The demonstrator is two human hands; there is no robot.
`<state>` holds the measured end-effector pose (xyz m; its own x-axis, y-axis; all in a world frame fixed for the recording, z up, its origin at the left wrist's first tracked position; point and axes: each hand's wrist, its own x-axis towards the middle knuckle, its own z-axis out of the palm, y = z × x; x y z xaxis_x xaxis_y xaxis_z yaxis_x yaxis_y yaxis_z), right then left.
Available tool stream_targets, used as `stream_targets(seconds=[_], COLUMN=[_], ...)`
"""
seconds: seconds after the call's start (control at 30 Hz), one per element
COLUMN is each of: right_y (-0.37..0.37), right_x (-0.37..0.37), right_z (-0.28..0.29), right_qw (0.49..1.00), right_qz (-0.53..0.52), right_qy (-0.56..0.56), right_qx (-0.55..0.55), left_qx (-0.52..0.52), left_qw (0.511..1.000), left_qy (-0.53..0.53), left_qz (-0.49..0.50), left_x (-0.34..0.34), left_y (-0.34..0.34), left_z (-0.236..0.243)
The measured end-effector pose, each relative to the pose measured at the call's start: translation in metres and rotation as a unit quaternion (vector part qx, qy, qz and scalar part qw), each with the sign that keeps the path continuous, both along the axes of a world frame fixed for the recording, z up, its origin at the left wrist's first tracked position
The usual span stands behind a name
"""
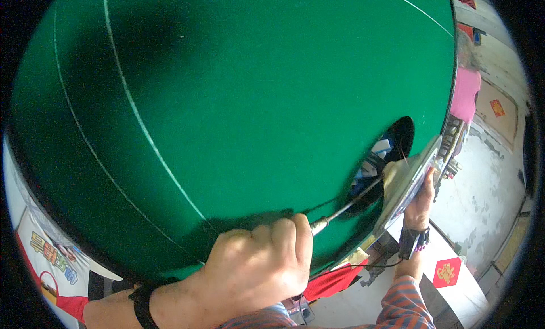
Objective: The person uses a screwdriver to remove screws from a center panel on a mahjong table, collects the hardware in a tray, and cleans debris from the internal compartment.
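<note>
Shadows dim the green cloth [272, 113], and fisheye distortion bows its rim.

1. The table [255, 102] spreads across the middle and left, with an opening [404, 130] near its right edge.
2. Small blocks [381, 147] lie inside that opening.
3. The disc [411, 181] stands tilted just right of the opening — partly over the table's edge.
4. The right hand [420, 207] is at the disc's outer side.
5. The left hand [261, 255] is over the table's near edge, around the tool [357, 199] — its shaft crosses the opening toward the disc.
6. A wall [477, 159] lies beyond, at right.
</note>
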<state>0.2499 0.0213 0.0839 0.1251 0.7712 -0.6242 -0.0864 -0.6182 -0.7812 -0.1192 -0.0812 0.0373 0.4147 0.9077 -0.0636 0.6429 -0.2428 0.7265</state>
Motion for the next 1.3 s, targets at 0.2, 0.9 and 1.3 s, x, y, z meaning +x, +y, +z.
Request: stream_targets(seconds=[0.2,0.9,1.3], right_y=[0.003,-0.023,-0.061], right_x=[-0.003,-0.012,-0.01], right_z=[-0.002,-0.017,-0.04], right_qw=[0.999,0.99,0.984], right_qz=[-0.017,-0.074,-0.059], right_qy=[0.011,0.114,0.167], right_qx=[-0.031,0.029,-0.024], left_qx=[0.028,-0.235,-0.302], left_qw=[0.999,0.892,0.841], left_qy=[0.027,-0.126,-0.222], left_qz=[0.014,0.365,0.391], left_x=[0.01,-0.01,0.032], left_y=[-0.003,-0.179,-0.235], left_z=[-0.004,0.079,0.107])
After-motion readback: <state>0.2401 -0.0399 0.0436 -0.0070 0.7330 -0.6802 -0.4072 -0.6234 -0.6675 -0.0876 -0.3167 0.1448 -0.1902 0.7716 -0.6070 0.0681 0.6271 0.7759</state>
